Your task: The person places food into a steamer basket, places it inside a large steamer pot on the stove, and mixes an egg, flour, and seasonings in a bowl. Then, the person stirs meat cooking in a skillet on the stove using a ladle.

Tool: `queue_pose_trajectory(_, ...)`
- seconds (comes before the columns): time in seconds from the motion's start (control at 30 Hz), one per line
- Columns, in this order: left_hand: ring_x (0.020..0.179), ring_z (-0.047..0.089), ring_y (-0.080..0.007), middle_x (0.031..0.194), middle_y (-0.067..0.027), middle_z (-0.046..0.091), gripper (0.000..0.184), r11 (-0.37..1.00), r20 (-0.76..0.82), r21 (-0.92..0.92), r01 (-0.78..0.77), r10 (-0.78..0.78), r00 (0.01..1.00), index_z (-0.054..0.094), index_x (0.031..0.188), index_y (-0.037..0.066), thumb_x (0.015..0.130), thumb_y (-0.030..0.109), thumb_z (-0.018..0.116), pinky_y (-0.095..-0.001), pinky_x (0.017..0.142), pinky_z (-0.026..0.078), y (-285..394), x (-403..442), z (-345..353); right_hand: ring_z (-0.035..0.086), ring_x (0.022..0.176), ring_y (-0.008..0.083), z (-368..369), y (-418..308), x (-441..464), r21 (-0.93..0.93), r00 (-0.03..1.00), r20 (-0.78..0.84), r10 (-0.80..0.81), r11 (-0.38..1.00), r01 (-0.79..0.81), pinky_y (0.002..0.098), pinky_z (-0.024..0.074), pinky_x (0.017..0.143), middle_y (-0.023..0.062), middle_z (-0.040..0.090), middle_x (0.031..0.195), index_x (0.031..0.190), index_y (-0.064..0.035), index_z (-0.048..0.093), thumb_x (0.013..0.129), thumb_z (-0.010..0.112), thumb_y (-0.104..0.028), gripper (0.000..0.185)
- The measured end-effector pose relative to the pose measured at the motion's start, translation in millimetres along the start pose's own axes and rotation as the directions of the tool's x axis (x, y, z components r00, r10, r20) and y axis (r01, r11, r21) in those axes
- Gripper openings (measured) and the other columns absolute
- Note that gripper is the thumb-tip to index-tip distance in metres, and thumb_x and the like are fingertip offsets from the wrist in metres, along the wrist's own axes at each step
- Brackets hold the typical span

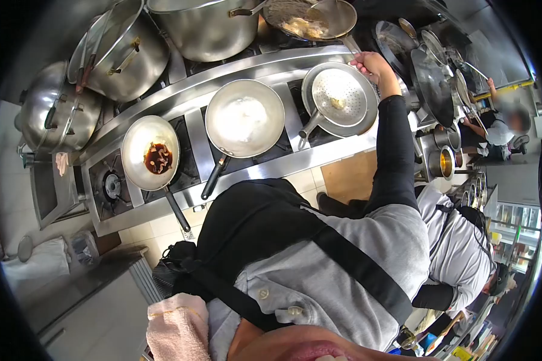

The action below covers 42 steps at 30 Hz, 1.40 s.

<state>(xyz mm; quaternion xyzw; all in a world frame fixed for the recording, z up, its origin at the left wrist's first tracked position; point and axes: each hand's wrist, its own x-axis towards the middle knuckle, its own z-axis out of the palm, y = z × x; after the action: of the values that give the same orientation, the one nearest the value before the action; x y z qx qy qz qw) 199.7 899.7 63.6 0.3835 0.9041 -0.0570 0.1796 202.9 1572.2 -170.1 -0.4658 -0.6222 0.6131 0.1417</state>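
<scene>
At the top right of the stove, my right hand (370, 65) is closed round the handle of a round, shallow metal skimmer (338, 19). The skimmer is over a wide pan (277, 13) with pale food in liquid. Just below the hand, a perforated strainer (349, 87) rests on a larger round pan (368, 114), with a small bit of food in it. A pale frying pan (245, 108) sits in the middle, and another pan (140, 135) at the left contains dark brown sauce (158, 157) with pieces. My left hand is out of view.
Large metal pots (208, 27) line the back left. Woks (430, 87) and other pans stand at the right. A co-worker (457, 240) is close on the right; another person (500, 129) works farther off. A metal rail (183, 90) runs behind the front burners.
</scene>
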Motion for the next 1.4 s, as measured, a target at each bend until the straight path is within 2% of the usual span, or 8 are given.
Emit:
queue_pose_trajectory(0.3,0.071,0.063,-0.0329,0.076,-0.013,0.055,0.014,0.999,0.015,0.031,-0.008,0.008,1.0,0.056,0.078,0.009,0.085,0.02,0.059,-0.0423,0.058,0.052,-4.8,-0.1,1.3,0.045,0.05,0.0022,19.6,14.0,0.9,0.179,0.98,0.199,0.01,0.983,-0.047,0.0144,0.038,0.04,0.0033,0.061,0.075,0.095,0.0015,0.06,0.102,0.053,-0.011,0.016)
queue_pose_trajectory(0.6,0.074,0.064,-0.0329,0.08,-0.0129,0.058,0.01,0.997,0.018,0.076,-0.026,0.025,1.0,0.06,0.08,0.008,0.082,0.018,0.062,-0.0415,0.058,0.054,-8.6,1.7,2.5,0.045,0.05,0.0036,26.5,10.6,-9.8,0.203,0.986,0.143,-0.085,0.978,0.055,0.0171,0.0357,0.041,0.0045,0.061,0.076,0.121,0.0045,0.056,0.097,0.054,-0.003,0.025)
queue_pose_trajectory(0.73,0.075,0.065,-0.0329,0.081,-0.0129,0.059,0.009,0.992,0.009,0.114,-0.054,0.053,0.999,0.062,0.081,0.008,0.081,0.018,0.063,-0.0412,0.059,0.055,-10.7,0.9,1.8,0.045,0.053,0.0062,29.7,0.7,-7.9,0.076,0.987,0.039,-0.157,0.985,0.154,0.0216,0.0342,0.042,0.0051,0.062,0.078,0.143,0.0027,0.044,0.092,0.053,0.002,0.052)
queue_pose_trajectory(0.9,0.076,0.066,-0.033,0.083,-0.0128,0.06,0.009,0.977,-0.019,0.202,-0.07,0.075,0.997,0.064,0.083,0.008,0.079,0.017,0.064,-0.0408,0.059,0.056,-10.0,0.0,2.4,0.057,0.059,0.0128,15.0,-16.8,13.6,-0.237,0.922,-0.201,-0.331,0.93,0.282,0.0298,0.0463,0.052,0.008,0.07,0.085,0.129,-0.0071,0.066,0.082,0.06,-0.004,0.047)
queue_pose_trajectory(1.0,0.075,0.065,-0.0335,0.083,-0.0124,0.06,0.01,0.954,0.09,0.292,0.061,-0.091,0.992,0.064,0.082,0.008,0.079,0.017,0.064,-0.0408,0.06,0.056,-13.6,-1.8,15.3,0.051,0.053,0.0078,-17.5,-17.9,59.2,-0.498,0.81,-0.235,-0.537,0.782,0.375,0.0252,0.0384,0.047,0.0004,0.063,0.072,0.132,-0.0092,0.062,0.091,0.058,-0.007,0.041)
queue_pose_trajectory(1.13,0.076,0.066,-0.0344,0.083,-0.0129,0.061,0.01,0.902,0.447,0.262,0.344,-0.429,0.785,0.064,0.083,0.008,0.08,0.018,0.064,-0.0416,0.063,0.057,-10.2,21.1,12.6,0.052,0.053,0.0084,-33.3,-28.6,69.0,-0.576,0.859,-0.303,-0.412,0.797,0.179,0.0262,0.042,0.047,0.0032,0.065,0.071,0.124,-0.0075,0.065,0.092,0.057,-0.009,0.033)
queue_pose_trajectory(1.27,0.078,0.067,-0.0353,0.084,-0.0141,0.063,0.012,0.954,0.012,0.176,0.243,-0.249,0.969,0.064,0.084,0.007,0.08,0.019,0.065,-0.0421,0.064,0.057,2.0,-5.4,19.2,0.048,0.047,0.0105,-35.1,1.3,102.3,-0.146,0.972,-0.125,-0.197,0.973,0.178,0.0274,0.0371,0.044,0.0038,0.064,0.069,0.091,-0.0044,0.066,0.096,0.053,-0.008,0.014)
queue_pose_trajectory(1.4,0.079,0.067,-0.0352,0.088,-0.0149,0.064,0.012,0.988,0.105,0.099,0.117,-0.127,0.986,0.064,0.085,0.006,0.082,0.017,0.064,-0.042,0.065,0.057,-1.3,-7.7,-2.2,0.047,0.05,0.0055,-5.4,4.1,89.9,-0.047,1.0,-0.026,0.008,0.999,-0.009,0.0212,0.0379,0.044,0.0054,0.066,0.078,0.094,-0.0016,0.061,0.104,0.05,-0.015,0.02)
